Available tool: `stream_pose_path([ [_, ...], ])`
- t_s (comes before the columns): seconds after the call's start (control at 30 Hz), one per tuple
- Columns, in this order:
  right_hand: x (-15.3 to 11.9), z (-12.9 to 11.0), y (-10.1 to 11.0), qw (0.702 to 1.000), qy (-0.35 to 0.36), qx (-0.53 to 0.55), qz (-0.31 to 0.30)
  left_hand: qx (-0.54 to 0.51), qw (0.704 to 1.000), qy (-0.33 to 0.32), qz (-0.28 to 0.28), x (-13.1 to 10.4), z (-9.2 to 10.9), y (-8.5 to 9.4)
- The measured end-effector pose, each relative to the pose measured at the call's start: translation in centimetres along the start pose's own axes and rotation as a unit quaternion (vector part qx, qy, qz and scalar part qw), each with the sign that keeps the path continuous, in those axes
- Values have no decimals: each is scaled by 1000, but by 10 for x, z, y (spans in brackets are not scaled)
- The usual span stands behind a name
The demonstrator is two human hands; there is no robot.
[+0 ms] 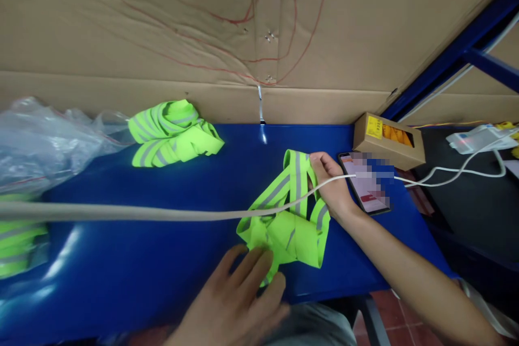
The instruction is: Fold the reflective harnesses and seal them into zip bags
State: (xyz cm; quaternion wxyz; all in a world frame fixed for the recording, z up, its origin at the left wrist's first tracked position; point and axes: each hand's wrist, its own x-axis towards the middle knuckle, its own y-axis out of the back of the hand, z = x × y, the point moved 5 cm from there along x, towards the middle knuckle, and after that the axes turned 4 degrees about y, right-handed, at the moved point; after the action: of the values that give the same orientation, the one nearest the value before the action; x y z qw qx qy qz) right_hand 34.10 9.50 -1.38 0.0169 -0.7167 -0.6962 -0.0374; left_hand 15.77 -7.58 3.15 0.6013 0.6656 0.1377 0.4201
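A neon-yellow reflective strap harness (298, 230) with grey stripes lies loosely bunched on the blue table near its front edge. My right hand (330, 181) pinches the upper right loop of the straps between thumb and fingers. Over the harness's lower left part, my left hand (243, 292) hovers with its fingers spread, blurred by motion; whether the fingertips touch the fabric I cannot tell. A white cable (162, 212) runs across the view in front of the harness and my right hand.
Rolled neon-yellow straps (174, 135) lie at the back of the blue table (162, 248). Clear plastic bags (60, 140) and another bagged yellow piece (18, 248) are at left. A phone (365, 184) and a cardboard box (389, 140) sit at right. Cardboard (162, 21) walls the back.
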Motion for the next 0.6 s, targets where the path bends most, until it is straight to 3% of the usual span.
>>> stream_pose_path([
  [0.07,2,0,-3,1000,-9,28,4,-20,999,34,12,-5,2,7],
  [0.17,3,-5,-15,997,-22,68,-26,-7,995,99,16,11,-5,11],
  [0.3,14,-13,-28,993,-17,106,-43,27,986,130,-103,50,-21,-6],
  [0.37,27,-15,-29,993,-4,115,-28,53,979,146,-135,59,-28,-10],
  [0.47,55,-20,-26,992,17,128,8,85,981,131,-115,47,-27,-8],
  [0.6,90,-38,-12,985,54,142,79,61,993,63,-80,-3,-15,-2],
])
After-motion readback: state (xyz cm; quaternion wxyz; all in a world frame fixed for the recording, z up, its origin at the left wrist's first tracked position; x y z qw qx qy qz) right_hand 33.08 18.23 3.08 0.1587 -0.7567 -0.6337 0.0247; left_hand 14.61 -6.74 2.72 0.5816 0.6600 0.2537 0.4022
